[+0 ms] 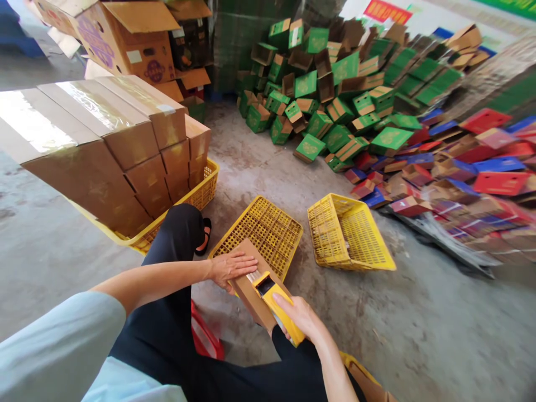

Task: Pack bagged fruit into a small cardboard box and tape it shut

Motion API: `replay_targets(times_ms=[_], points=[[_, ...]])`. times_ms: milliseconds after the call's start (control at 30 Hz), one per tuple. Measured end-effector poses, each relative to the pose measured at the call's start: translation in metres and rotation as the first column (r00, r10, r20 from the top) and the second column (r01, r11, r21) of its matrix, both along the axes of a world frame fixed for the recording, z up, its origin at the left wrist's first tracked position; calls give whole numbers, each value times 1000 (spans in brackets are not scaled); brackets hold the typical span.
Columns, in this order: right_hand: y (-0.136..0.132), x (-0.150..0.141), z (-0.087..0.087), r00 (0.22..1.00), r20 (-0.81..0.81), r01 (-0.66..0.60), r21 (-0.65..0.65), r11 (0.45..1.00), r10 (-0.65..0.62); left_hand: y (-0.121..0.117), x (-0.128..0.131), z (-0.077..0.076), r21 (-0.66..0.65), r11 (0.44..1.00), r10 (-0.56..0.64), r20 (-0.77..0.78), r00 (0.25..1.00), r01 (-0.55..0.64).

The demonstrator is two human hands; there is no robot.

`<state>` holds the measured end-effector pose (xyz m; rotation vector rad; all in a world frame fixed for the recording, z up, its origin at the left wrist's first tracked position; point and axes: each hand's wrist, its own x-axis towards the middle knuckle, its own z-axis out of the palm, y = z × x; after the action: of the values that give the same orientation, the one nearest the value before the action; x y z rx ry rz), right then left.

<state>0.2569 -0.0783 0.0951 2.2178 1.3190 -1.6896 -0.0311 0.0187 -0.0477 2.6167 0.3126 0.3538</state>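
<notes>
My right hand point(302, 317) is gripping a yellow tape dispenser point(290, 326), fingers closing around its body, while my left hand point(229, 268) is lying flat on the narrow cardboard box point(251, 298), fingers outstretched rather than clasping. The box is lying at a slant in front of me, its far end resting over the yellow plastic crate point(272, 223), its near end reaching my right knee point(287, 341).

My left fingertips are sitting just beside the dispenser's front, so I am risking a nick if the tool is slipping forward; its cutting edge is too small to make out. Because the box is bridging crate and knee, I could be tipping or twisting it by pressing harder at one end, and the tape could be going on crooked or wrinkling. If my left palm is bearing too lightly, the cardboard could be sliding under the dispenser's push.
</notes>
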Motion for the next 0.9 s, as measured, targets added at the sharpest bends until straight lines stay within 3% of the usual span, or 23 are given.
replay_targets(times_ms=[300,433,600,900], points=[[3,-2,-9,999,33,12,31,999,-13,-12,5,6,38,999,19,-32,999,-18],[2,0,-13,1000,9,10,25,1000,-11,-21,14,7,64,997,-40,-29,999,41],[1,9,-19,1000,-27,8,33,999,-7,-19,21,5,60,997,-40,-36,999,42],[-8,13,1,998,-59,3,3,1000,-3,-6,21,4,35,997,-64,-36,997,65]])
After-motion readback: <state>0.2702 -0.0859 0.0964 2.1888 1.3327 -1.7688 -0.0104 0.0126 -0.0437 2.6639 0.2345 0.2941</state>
